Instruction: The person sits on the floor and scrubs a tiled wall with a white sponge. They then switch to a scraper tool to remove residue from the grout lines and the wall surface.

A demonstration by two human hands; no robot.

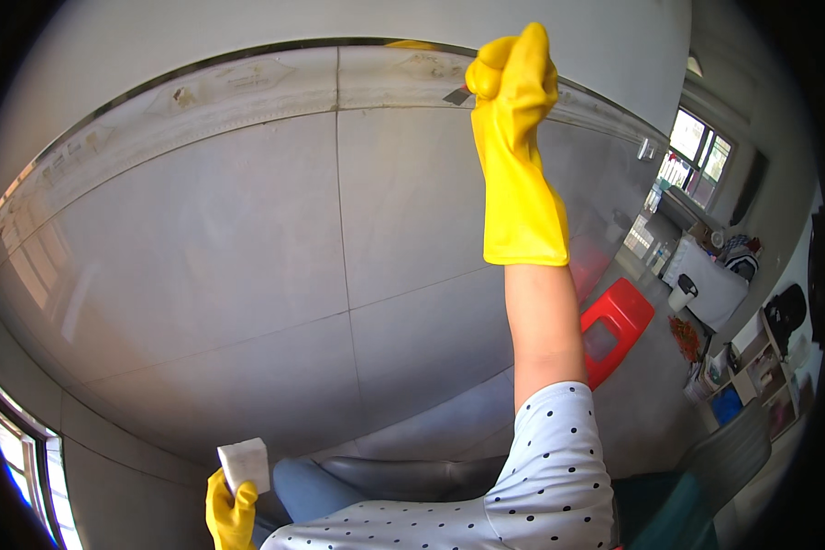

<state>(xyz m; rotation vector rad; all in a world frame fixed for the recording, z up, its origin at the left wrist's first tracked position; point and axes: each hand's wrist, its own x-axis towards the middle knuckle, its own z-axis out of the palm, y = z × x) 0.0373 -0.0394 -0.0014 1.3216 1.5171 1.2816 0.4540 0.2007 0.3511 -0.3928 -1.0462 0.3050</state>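
Grey tiled wall (422, 202), stained upper band (238, 84). Right hand (513, 78) grips dark-bladed scraper (456, 95) at band; left hand (230, 515) pinches white sponge (245, 465), low. Best: blade flat, strokes short.

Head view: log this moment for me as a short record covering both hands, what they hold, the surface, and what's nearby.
right hand: yellow-gloved, raised, gripping a flat blade
blade contact: cannot tell
left hand: yellow-gloved, low left, holding a white block
surface: grey tiles, with a stained pale strip above
nearby: red plastic object, right of the right forearm
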